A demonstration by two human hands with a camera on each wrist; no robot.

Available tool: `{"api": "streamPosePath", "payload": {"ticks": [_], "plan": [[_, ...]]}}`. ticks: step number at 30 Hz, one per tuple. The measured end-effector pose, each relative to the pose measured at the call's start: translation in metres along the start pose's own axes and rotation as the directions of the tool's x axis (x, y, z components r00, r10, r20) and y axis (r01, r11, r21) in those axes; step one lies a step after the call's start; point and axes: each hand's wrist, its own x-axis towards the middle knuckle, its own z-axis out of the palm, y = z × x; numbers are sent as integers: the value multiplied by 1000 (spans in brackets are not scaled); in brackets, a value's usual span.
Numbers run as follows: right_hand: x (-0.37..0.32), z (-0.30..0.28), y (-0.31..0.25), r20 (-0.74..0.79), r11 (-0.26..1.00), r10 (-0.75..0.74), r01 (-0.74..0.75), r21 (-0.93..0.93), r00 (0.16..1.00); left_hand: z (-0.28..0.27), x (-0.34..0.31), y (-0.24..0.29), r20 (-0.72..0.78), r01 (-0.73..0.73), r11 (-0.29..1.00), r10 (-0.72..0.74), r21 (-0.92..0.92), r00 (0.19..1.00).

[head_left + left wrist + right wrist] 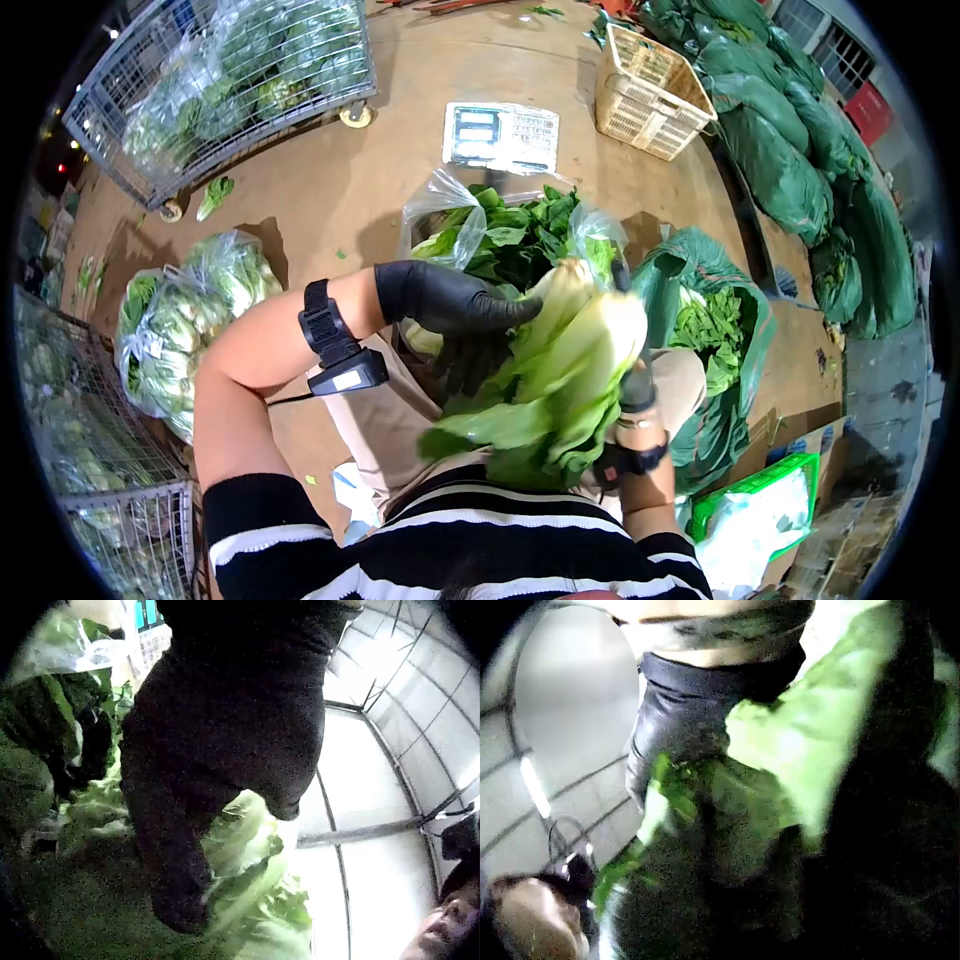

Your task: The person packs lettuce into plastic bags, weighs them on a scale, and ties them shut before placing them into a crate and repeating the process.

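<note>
A Chinese cabbage (580,350) with a pale base and loose green leaves is held over the lap in the head view, slightly blurred. My left hand (455,300), in a black glove, grips its left side, the thumb near the pale base; in the left wrist view the glove (217,742) covers part of the leaves. My right hand (637,385), also gloved, holds the cabbage from the right, mostly hidden by it. Leaves overlap that glove (679,712) in the right wrist view. Just beyond, a clear plastic bag (455,225) contains dark leafy greens (520,235).
A scale (500,137) lies ahead, with a yellow crate (655,95) beyond to its right. Bagged cabbages (190,320) and a wire cage cart (225,90) stand left. At right are an open green sack (745,290), a green basket (810,500) and piled full sacks (780,165).
</note>
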Motion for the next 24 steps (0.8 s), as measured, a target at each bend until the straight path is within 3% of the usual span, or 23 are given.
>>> {"api": "streamPosePath", "payload": {"ticks": [1, 2, 3, 5, 6, 7, 8, 9, 11, 13, 14, 15, 16, 17, 18, 19, 20, 21, 22, 23, 24], "plan": [[0, -22, 19, -165, 968, 136, -96, 230, 977, 2, 1, 7, -197, 112, 979, -78, 169, 977], [-1, -32, 33, -231, 931, 204, -115, 347, 951, 6, 9, 7, -349, 131, 925, 2, 356, 937], [-5, -36, 43, -233, 922, 203, -105, 373, 951, 7, 12, 8, -351, 143, 923, -9, 358, 936], [-9, -37, 56, -219, 925, 171, -80, 371, 961, 8, 14, 8, -496, 261, 539, 353, 801, 794], [-10, -36, 58, -206, 935, 143, -64, 347, 968, 11, 6, 8, -638, 231, 754, 304, 615, 707], [-6, -37, 56, -187, 946, 112, -47, 321, 976, 18, -5, 18, -739, 268, 790, 315, 552, 596], [0, -36, 53, -171, 957, 82, -29, 290, 982, 19, -14, 21, -855, 249, 875, 283, 416, 434], [0, -34, 52, -162, 967, 51, -8, 255, 986, 7, -15, 10, -814, 194, 796, 528, 573, 240], [13, -35, 46, -132, 980, -1, 28, 199, 991, -23, 7, -17, -701, 53, 699, 712, 713, 37], [24, -39, 39, -94, 985, -40, 55, 161, 995, -38, 43, -51, -697, -302, 771, 636, 560, 332], [29, -42, 37, -71, 984, -44, 55, 167, 997, -23, 50, -53, -682, -256, 774, 632, 579, 368], [33, -48, 36, -54, 974, -5, 17, 227, 999, 7, 53, -30, -690, -496, 785, 591, 373, 417], [31, -56, 39, -26, 935, 90, -76, 346, 996, 18, 59, -29, -656, -638, 725, 617, 259, 434], [34, -59, 39, -51, 925, 177, -149, 348, 983, 20, 66, -29, -721, -517, 804, 541, 292, 433], [31, -63, 29, -120, 981, 194, -193, 17, 974, 28, 72, -28, -692, -639, 747, 560, 184, 455], [32, -60, 9, -180, 919, 178, -228, -320, 968, 29, 88, -28, -675, -768, 608, 654, 200, 341], [41, -123, 22, 22, 851, 116, -88, -517, 993, 19, 103, -31, -689, -787, 549, 687, 282, 231], [54, -127, 8, 107, 830, 124, -44, -556, 987, 21, 103, -17, -707, -762, 528, 695, 375, 133], [66, -132, -6, 191, 810, 130, 7, -586, 973, 4, 120, -15, -667, -753, 419, 744, 507, -35], [84, -89, -52, 171, 830, 169, -46, -556, 971, -11, 136, -11, -669, -845, 293, 736, 447, -99], [101, -46, -98, 151, 846, 208, -100, -524, 966, -11, 131, 8, -649, -950, 57, 742, 307, -165]]}}
